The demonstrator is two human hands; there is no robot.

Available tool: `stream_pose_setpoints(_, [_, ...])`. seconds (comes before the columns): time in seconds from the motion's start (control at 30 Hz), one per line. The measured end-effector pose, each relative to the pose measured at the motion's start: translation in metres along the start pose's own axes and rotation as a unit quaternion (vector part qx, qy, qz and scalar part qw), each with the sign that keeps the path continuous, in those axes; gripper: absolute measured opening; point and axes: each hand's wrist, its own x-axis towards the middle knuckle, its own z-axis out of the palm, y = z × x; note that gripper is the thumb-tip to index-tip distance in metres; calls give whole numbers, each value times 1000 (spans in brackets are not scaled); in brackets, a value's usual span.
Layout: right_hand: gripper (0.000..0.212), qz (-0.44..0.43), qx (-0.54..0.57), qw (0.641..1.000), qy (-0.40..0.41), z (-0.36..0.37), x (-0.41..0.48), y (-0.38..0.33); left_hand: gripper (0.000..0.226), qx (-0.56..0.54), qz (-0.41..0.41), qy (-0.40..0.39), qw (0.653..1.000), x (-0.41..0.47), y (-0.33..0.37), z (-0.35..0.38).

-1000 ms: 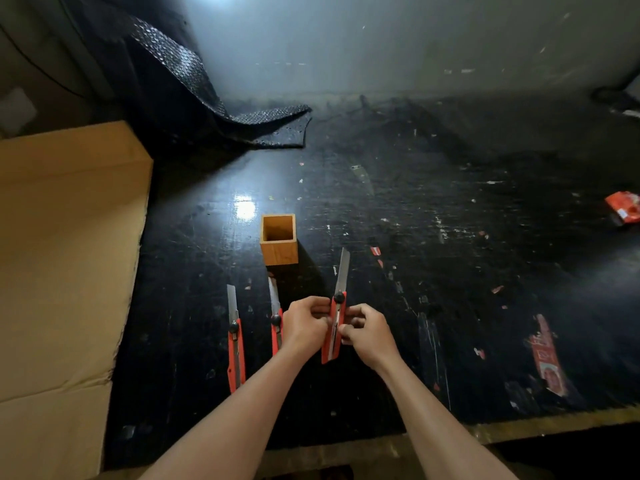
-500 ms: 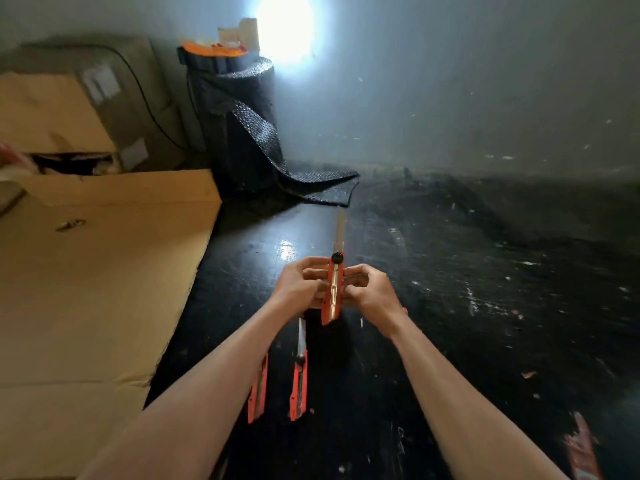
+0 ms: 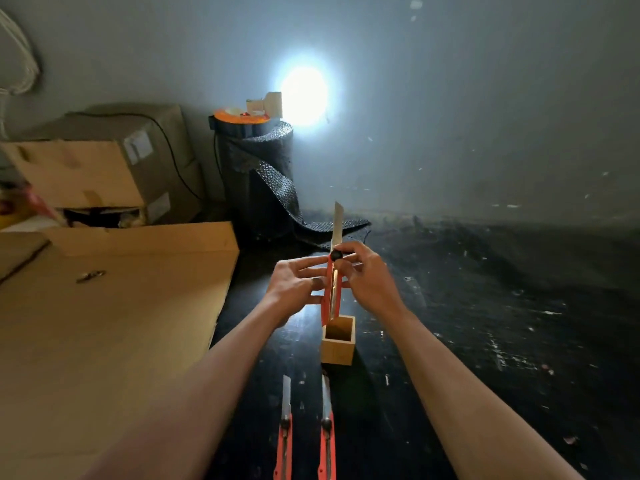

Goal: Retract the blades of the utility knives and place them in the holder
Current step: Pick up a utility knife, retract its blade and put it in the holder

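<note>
I hold a red utility knife (image 3: 330,293) upright in front of me, its blade (image 3: 337,221) still extended upward. My left hand (image 3: 294,287) grips the red body from the left. My right hand (image 3: 367,277) holds it from the right, thumb at the black slider knob (image 3: 336,255). The knife's lower end hangs just above the small wooden holder (image 3: 338,344), which stands open on the black table. Two more red utility knives (image 3: 284,441) (image 3: 327,438) lie side by side near me, blades out and pointing toward the holder.
A large flat cardboard sheet (image 3: 104,327) covers the table's left side. Cardboard boxes (image 3: 114,168) stand at the back left. A black mesh roll (image 3: 256,174) with an orange spool on top stands against the wall. The black table (image 3: 485,323) stretches to the right.
The view has tilted up, and the holder is in view again below the held knife. Both hands keep hold of the knife. Its blade remains extended.
</note>
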Motion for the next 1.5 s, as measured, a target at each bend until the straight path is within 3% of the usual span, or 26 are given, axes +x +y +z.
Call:
stream_pose_setpoints(0.5, [20,21,31,999,-20,3,16,5,56,-23,-16,-26,999,29,3,-15])
stream_pose_setpoints(0.8, [23,24,44,997,-51,4,6,14,49,-47,-39,-24,998,36,1,-15])
stream_pose_setpoints(1.0, [16,13,3,995,-97,11,-10,19,40,-57,-27,20,998,43,10,-19])
stream_pose_setpoints(1.2, [32,-5,-59,997,-55,19,-13,21,36,-26,6,19,999,48,14,-12])
stream_pose_setpoints(1.27, [26,-5,-73,997,-31,19,-12,21,36,-28,9,13,999,49,18,-10])
stream_pose_setpoints(1.33, [21,11,-73,997,-1,19,-12,18,37,-30,11,4,999,49,21,-6])
stream_pose_setpoints(1.5, [34,-1,-52,999,13,15,-11,16,33,-40,19,2,999,53,22,-1])
